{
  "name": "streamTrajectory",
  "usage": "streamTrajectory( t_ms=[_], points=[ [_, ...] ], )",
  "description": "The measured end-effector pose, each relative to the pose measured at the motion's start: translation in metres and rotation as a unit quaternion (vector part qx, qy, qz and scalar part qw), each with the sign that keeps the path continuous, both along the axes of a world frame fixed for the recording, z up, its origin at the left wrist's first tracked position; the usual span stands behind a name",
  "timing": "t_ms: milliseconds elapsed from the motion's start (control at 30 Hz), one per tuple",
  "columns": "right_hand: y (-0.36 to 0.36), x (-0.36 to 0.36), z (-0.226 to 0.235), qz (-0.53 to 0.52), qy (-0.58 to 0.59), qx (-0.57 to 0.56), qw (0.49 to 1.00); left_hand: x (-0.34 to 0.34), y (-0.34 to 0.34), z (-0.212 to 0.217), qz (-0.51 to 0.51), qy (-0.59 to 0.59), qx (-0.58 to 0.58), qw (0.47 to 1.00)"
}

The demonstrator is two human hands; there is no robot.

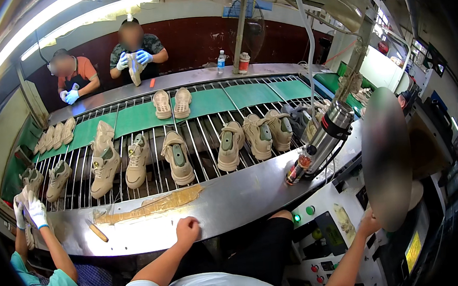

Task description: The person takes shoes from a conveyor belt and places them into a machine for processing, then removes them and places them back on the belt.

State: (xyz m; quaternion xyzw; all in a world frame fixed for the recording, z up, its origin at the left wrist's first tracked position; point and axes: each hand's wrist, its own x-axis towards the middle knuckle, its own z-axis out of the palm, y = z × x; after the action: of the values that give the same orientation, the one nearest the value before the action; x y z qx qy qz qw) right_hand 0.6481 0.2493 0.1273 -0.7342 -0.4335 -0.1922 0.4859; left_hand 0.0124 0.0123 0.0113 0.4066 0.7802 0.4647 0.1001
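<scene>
A: Long conveyor of metal rods with green mats (247, 95), spanning the width, noted. Carrying what?

B: Beige lace-up sneakers in a row along the near side, one (177, 157) upper-side up, roughly ahead of the left hand. Pair of pale soles (172, 103) farther back, lying on a green mat.

A: Curved steel surface (232, 196) along the near edge of the conveyor?

B: Confirmed. Strip of brown tape-like residue (153, 205) stuck along it. Small wooden-handled tool (98, 232) lying at its left part, well apart from either hand.

A: Control panel (325, 232) at right?

B: White, with green and red buttons. Steel vacuum flask (330, 134) tilted above it, small dark bottle (298, 169) just beside the flask's base.

A: Left hand (187, 230)?

B: Closed into a loose fist, resting knuckles-up on the steel surface, gripping nothing visible. Near the end of the tape strip, not touching any sneaker.

A: Right hand (369, 223)?

B: Raised at the edge of a large blurred round shape (387, 158) over the panel. Fingers hidden; open or closed, cannot tell.

A: Others present?

B: White-gloved hand (36, 212) of a person in teal at far left. Two more persons across the conveyor, one in blue gloves holding a shoe (135, 69).
</scene>
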Motion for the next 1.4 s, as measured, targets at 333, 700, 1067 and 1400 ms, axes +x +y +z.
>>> streamTrajectory(
  t_ms=[333,700,1067,1400],
  points=[
    [-0.070,-0.179,-0.033,0.478,0.616,0.037,0.625,0.148,0.061,0.086,-0.466,-0.282,0.107,0.832],
    [-0.085,-0.432,0.014,0.763,0.324,-0.440,0.346,0.037,0.041,0.117,-0.041,-0.337,0.204,0.918],
    [-0.074,-0.296,-0.143,0.462,0.238,-0.336,0.786,0.055,0.151,0.031,0.153,-0.068,0.139,0.976],
    [-0.072,-0.301,-0.143,0.466,0.124,-0.165,0.860,-0.058,0.260,0.024,0.081,-0.149,0.044,0.985]
  ],
)
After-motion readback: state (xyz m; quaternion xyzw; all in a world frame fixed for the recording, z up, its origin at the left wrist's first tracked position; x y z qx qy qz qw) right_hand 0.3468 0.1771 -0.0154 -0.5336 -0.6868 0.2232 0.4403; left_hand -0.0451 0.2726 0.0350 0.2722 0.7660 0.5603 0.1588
